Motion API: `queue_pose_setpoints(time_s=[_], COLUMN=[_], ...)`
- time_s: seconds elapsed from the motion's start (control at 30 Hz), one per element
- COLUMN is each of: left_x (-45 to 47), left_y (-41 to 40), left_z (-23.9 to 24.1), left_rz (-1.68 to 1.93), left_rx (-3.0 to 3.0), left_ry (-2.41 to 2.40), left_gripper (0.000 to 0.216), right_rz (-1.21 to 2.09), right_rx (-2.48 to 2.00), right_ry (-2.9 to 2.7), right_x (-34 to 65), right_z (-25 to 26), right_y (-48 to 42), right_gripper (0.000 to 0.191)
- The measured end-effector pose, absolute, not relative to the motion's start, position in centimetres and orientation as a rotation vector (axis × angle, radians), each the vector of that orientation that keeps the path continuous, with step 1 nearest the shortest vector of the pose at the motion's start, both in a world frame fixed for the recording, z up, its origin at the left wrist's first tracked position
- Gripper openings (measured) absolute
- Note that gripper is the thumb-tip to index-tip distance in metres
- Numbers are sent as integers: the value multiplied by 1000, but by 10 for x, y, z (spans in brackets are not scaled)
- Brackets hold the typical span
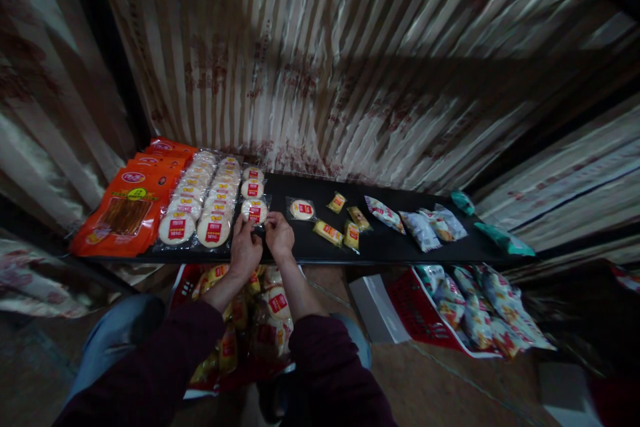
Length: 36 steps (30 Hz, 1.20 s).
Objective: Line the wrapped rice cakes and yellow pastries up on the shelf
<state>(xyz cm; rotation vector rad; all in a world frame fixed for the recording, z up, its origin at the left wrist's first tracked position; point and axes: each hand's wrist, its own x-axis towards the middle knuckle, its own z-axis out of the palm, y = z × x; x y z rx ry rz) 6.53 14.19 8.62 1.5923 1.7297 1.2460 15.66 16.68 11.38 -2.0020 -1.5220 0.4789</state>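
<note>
Both hands are at the front of a short row of round white rice crackers in clear wrappers with red labels. My left hand (246, 248) pinches the near left edge of the front wrapped rice cracker (255, 211). On its right edge, my right hand (279, 235) has its fingers closed on the wrapper. Behind that cracker lie more of the same kind (253, 188) in line. To the left run two longer overlapping rows of wrapped rice crackers (215, 230). One single wrapped rice cracker (302, 209) lies apart, right of my right hand.
Orange snack bags (125, 203) overlap at the left end of the black shelf (310, 250). Small yellow packets (329, 233), white snack bags (421, 230) and green bags (504, 239) lie rightward. Below stand a filled basket (215, 387) between my knees and a red basket (420, 313). A striped curtain (300, 67) hangs behind.
</note>
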Motion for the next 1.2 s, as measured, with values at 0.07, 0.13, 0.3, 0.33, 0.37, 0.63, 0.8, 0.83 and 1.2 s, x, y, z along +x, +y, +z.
queue_pose_setpoints(time_s=[0.07, 0.13, 0.3, 0.33, 0.37, 0.63, 0.8, 0.83, 1.2], left_x=[65, 64, 63, 63, 63, 63, 64, 65, 66], left_y=[146, 150, 158, 160, 162, 177, 182, 183, 183], left_z=[87, 89, 89, 88, 88, 87, 84, 83, 86], left_rz=[1258, 1256, 1219, 1218, 1215, 1197, 1268, 1273, 1251], left_rx=[1611, 1648, 1708, 1717, 1728, 1792, 1770, 1770, 1712], left_ry=[1744, 1751, 1784, 1793, 1799, 1819, 1807, 1809, 1828], left_gripper=[43, 43, 43, 43, 43, 43, 44, 43, 41], right_rz=[461, 452, 450, 452, 452, 445, 397, 388, 360], right_rx=[-2011, -2022, -2047, -2054, -2060, -2045, -2038, -2036, -1989], right_ry=[-1523, -1522, -1523, -1524, -1524, -1541, -1573, -1569, -1671], right_x=[155, 154, 150, 150, 149, 147, 147, 147, 148], right_z=[113, 113, 113, 113, 114, 113, 112, 112, 105], right_y=[170, 174, 185, 187, 189, 203, 209, 209, 212], right_gripper=[22, 21, 22, 22, 22, 22, 21, 23, 39])
